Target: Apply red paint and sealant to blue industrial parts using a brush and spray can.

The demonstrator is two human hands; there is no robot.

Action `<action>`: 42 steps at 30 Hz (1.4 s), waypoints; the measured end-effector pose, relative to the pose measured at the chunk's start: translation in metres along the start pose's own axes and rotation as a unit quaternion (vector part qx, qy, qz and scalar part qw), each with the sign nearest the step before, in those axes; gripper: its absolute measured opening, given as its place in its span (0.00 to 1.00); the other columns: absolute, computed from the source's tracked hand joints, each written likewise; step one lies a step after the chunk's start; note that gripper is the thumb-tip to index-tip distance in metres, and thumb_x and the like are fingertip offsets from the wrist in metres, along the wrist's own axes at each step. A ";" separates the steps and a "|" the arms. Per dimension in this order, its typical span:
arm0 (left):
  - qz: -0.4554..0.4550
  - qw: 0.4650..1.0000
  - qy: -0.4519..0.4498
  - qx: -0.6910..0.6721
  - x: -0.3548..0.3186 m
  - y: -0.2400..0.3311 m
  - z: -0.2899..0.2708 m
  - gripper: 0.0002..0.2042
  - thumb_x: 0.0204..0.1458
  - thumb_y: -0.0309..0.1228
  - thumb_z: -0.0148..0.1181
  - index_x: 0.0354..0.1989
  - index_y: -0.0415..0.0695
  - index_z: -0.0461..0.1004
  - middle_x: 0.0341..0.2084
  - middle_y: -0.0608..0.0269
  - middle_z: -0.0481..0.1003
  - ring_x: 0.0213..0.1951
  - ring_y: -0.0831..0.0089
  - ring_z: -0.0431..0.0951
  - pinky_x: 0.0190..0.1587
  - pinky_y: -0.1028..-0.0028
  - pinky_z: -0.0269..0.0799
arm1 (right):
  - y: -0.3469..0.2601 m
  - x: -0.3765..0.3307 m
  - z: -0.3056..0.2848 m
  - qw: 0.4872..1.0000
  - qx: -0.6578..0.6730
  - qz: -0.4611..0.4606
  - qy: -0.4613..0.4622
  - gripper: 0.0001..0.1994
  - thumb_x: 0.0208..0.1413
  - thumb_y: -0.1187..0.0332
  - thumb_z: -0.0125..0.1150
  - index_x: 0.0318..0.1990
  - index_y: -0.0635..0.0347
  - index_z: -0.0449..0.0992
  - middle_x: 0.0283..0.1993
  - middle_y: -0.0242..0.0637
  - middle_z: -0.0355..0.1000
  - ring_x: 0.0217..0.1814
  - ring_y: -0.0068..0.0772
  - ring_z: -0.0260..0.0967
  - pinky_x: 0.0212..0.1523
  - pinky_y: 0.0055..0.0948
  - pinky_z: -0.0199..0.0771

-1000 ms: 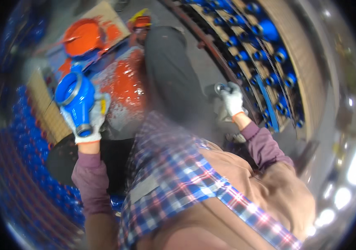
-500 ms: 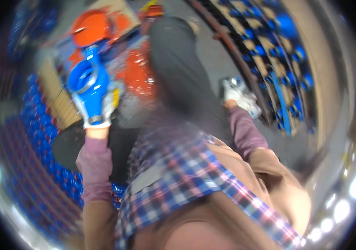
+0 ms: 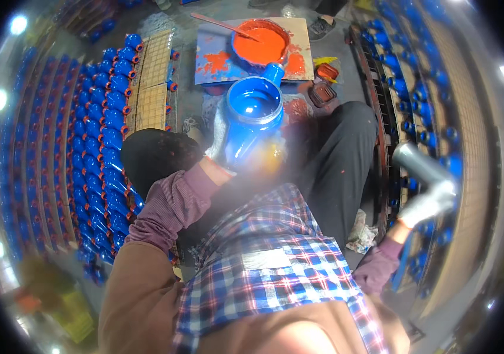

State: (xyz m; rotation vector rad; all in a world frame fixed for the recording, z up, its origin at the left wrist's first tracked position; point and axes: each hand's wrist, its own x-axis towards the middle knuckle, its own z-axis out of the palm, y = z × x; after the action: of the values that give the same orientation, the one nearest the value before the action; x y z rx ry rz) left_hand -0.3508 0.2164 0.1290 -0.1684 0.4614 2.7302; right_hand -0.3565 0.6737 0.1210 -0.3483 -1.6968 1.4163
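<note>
One blue fitting (image 3: 252,131) sits gripped in your left hand (image 3: 219,133), your right hand (image 3: 429,205) clasping a blurred grey cylinder (image 3: 422,164).

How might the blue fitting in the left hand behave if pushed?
The blue fitting may roll, given its rounded body. Its glossy surface could slip in the gloved left hand. It looks rigid, with a crisp round rim.
</note>
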 end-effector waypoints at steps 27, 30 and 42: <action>0.102 0.975 0.088 0.177 0.010 0.001 -0.025 0.21 0.70 0.41 0.37 0.60 0.40 0.70 0.52 0.53 0.77 0.52 0.62 0.80 0.56 0.63 0.79 | -0.135 -0.126 0.185 0.774 0.019 -0.182 -0.607 0.33 0.45 0.53 0.73 0.63 0.42 0.75 0.43 0.46 0.77 0.42 0.46 0.79 0.44 0.38 0.80; 0.120 0.962 0.074 0.232 0.011 0.001 -0.027 0.25 0.69 0.52 0.37 0.61 0.47 0.69 0.56 0.56 0.75 0.56 0.63 0.77 0.61 0.60 0.75 | -0.137 -0.116 0.174 0.785 0.056 -0.141 -0.600 0.34 0.46 0.57 0.75 0.64 0.48 0.74 0.50 0.46 0.78 0.50 0.44 0.80 0.52 0.36 0.80; 0.082 0.985 0.084 0.129 0.012 0.005 -0.028 0.25 0.70 0.51 0.38 0.61 0.46 0.68 0.54 0.53 0.76 0.51 0.61 0.80 0.55 0.63 0.79 | -0.146 -0.120 0.175 0.769 -0.046 -0.217 -0.599 0.34 0.44 0.55 0.74 0.63 0.45 0.75 0.44 0.45 0.79 0.43 0.45 0.80 0.45 0.37 0.81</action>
State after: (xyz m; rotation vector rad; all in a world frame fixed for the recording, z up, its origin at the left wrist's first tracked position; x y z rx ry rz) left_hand -0.3619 0.2064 0.1024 -0.3045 0.9080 2.7919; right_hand -0.3745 0.4314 0.2051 1.1046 -2.5760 1.2108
